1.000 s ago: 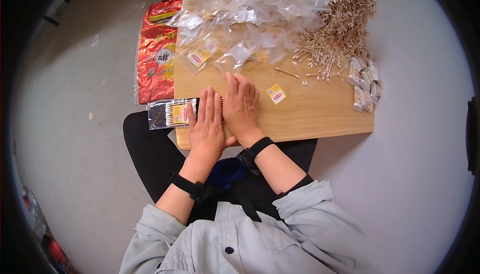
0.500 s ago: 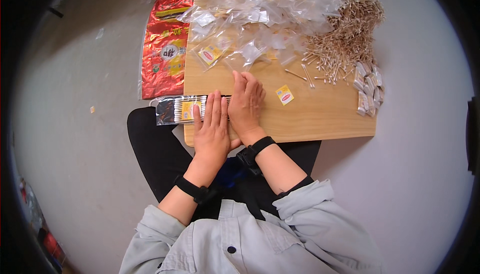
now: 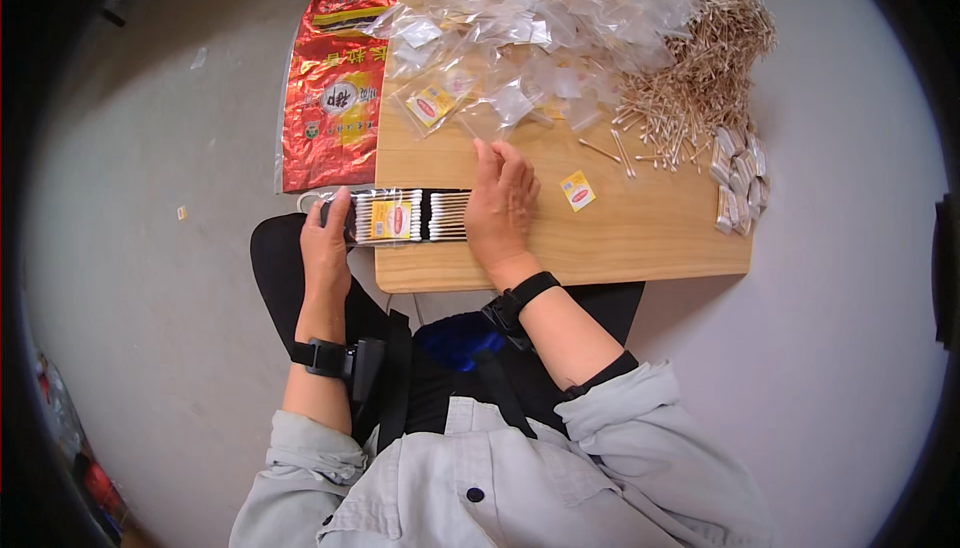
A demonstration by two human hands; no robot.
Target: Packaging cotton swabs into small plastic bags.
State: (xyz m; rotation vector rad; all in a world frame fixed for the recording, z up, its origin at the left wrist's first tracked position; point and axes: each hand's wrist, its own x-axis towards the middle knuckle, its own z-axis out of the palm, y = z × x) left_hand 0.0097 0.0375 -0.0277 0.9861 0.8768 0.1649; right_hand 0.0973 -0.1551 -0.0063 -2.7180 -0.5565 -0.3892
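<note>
A clear plastic bag of cotton swabs (image 3: 362, 218) with a yellow label (image 3: 391, 218) lies across the left edge of the table. My left hand (image 3: 326, 246) grips the bag's left end, thumb and fingers closed on the plastic. Just right of the bag, more cotton swabs (image 3: 449, 216) lie side by side on something black. My right hand (image 3: 503, 206) covers their right end, fingers bent and close together. Its fingertips are beside the lower corner of an empty clear bag (image 3: 488, 126); whatever lies under the palm is hidden.
Many clear bags (image 3: 540, 18) cover the far part of the wooden table (image 3: 640, 238). A heap of loose cotton swabs (image 3: 715, 48) is at the far right, above several small white packs (image 3: 738, 183). One yellow card (image 3: 577, 191) lies right of my hand. A red sack (image 3: 335, 88) hangs left.
My left hand has moved left, off the middle of the swab bag to its left end. The bag has shifted slightly right, uncovering the second row of swabs. My right hand has barely moved.
</note>
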